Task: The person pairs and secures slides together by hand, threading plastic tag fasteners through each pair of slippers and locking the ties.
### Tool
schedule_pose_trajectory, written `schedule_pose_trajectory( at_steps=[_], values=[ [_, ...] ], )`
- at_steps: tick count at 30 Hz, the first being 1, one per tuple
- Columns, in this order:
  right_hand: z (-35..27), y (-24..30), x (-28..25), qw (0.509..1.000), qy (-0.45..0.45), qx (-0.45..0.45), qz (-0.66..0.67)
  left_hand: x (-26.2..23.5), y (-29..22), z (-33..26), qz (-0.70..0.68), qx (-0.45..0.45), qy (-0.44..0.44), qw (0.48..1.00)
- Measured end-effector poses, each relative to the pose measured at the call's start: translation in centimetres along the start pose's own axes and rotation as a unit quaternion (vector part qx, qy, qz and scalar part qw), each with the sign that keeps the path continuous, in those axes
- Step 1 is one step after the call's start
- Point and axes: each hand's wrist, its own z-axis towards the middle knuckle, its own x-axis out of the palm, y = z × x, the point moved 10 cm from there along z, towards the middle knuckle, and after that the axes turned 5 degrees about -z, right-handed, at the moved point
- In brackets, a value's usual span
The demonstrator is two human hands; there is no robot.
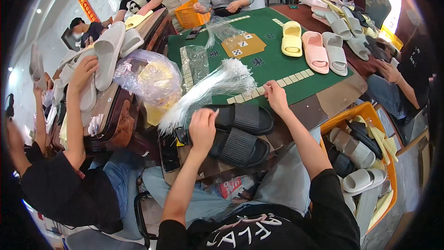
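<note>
A pair of black slippers (241, 148) with ribbed straps lies side by side at the table edge in front of me. My left hand (202, 128) is closed over their left end, thumb and fingertips together; what it pinches is too small to make out. Above the slippers' right end, my right hand (276, 97) is raised with its fingertips pressed together; anything between them is too fine to see. Just beyond the slippers lies a bundle of thin white strands (210, 90), loose heads fanned out toward the right.
A green table mat (273, 67) bears tiles, a yellow slipper (292, 39), a pink slipper (316, 52) and a grey slipper (336, 54). An orange crate (393, 194) of slippers stands at my right. Beside the strands sits a plastic bag (148, 76). Co-workers handle slippers around the tables.
</note>
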Motion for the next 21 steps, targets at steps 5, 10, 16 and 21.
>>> schedule_pose_trajectory(
  at_steps=[5,10,16,21],
  values=[
    [1.7,1.6,3.0,0.986,0.034,-0.083,-0.140,5.4,4.8,3.4,0.100,0.019,0.054,0.993],
    [1.5,0.8,1.9,0.999,0.035,-0.037,-0.003,9.6,10.3,2.7,0.138,-0.077,0.192,0.969],
    [-0.6,-4.4,-3.0,0.929,-0.025,0.186,0.319,11.3,12.4,1.1,0.149,-0.105,0.281,0.942],
    [-3.1,-8.5,-13.9,0.804,-0.202,0.176,0.530,11.2,12.0,1.1,0.157,-0.092,0.274,0.944]
  ],
)
